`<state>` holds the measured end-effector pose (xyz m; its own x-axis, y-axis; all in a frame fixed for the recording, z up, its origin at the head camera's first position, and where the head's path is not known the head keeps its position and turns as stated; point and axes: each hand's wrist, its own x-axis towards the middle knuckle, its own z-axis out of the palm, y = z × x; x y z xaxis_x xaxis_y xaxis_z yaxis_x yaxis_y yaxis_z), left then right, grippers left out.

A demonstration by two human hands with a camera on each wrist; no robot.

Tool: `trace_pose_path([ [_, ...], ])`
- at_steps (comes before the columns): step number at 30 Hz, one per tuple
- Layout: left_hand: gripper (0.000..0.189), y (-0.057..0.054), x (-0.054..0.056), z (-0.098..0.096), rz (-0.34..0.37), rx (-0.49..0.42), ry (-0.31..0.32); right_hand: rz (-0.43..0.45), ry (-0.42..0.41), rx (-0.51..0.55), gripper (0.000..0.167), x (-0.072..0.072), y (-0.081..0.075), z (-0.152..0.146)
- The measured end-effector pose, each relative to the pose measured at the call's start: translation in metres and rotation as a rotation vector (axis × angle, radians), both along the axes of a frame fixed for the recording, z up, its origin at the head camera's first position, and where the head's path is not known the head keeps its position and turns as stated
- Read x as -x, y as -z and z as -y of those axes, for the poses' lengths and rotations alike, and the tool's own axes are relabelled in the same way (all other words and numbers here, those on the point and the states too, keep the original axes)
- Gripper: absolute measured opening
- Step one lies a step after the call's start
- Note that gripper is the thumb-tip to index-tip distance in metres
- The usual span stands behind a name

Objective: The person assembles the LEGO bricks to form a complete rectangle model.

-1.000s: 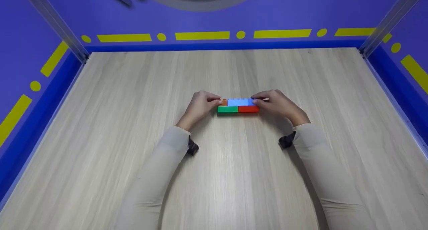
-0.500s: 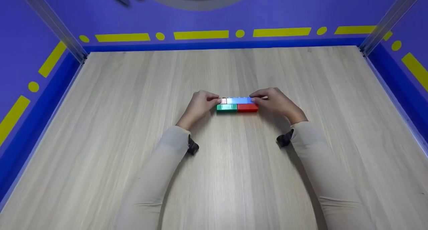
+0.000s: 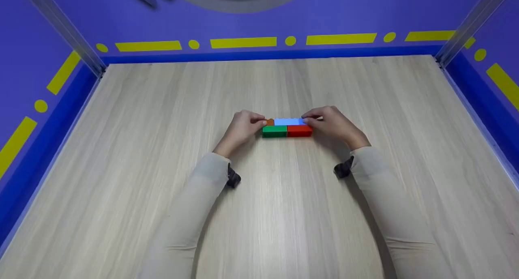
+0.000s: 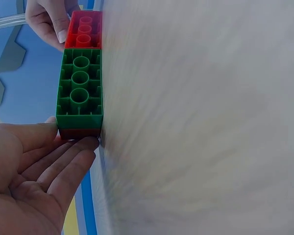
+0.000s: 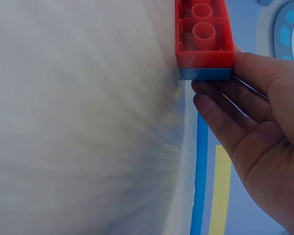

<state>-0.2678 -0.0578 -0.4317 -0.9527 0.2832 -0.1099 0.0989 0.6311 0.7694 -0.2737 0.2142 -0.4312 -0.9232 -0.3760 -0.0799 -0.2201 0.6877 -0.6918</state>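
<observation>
A joined block of toy building bricks spans both hands in the head view. A green brick (image 3: 274, 131) and a red brick (image 3: 299, 131) form its nearer row. Behind them lie an orange brick (image 3: 269, 122) at the left and a light blue brick (image 3: 288, 121), with studs along the far side. My left hand (image 3: 243, 127) pinches the left end by the orange brick. At the right end, my right hand (image 3: 334, 125) pinches the blue brick between thumb and fingers. Both wrist views show hollow undersides of the green brick (image 4: 80, 81) and red brick (image 5: 204, 29).
The bricks are close over a wood-grain table (image 3: 259, 214). Purple-blue panels (image 3: 259, 25) with yellow marks wall in its back and sides. Each wrist carries a small black camera, the left camera (image 3: 233, 177) and right camera (image 3: 344, 168).
The block has tipped slightly, so the green and red faces show taller and the orange and blue row thinner. Both hands keep their grip, the right shifting slightly left.
</observation>
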Motion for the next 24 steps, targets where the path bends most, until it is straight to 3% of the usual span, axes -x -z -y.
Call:
trace_pose_path([
  [15,0.037,0.001,-0.001,0.005,-0.009,-0.027,0.078,0.001,-0.022,-0.057,0.032,0.001,-0.004,-0.003],
  [20,0.041,-0.002,-0.003,0.010,-0.046,-0.032,0.093,0.002,-0.047,-0.102,0.039,-0.002,-0.008,-0.006],
  [24,0.048,-0.007,-0.004,0.014,-0.105,0.006,0.070,-0.001,-0.043,-0.131,0.045,-0.007,-0.014,-0.008],
])
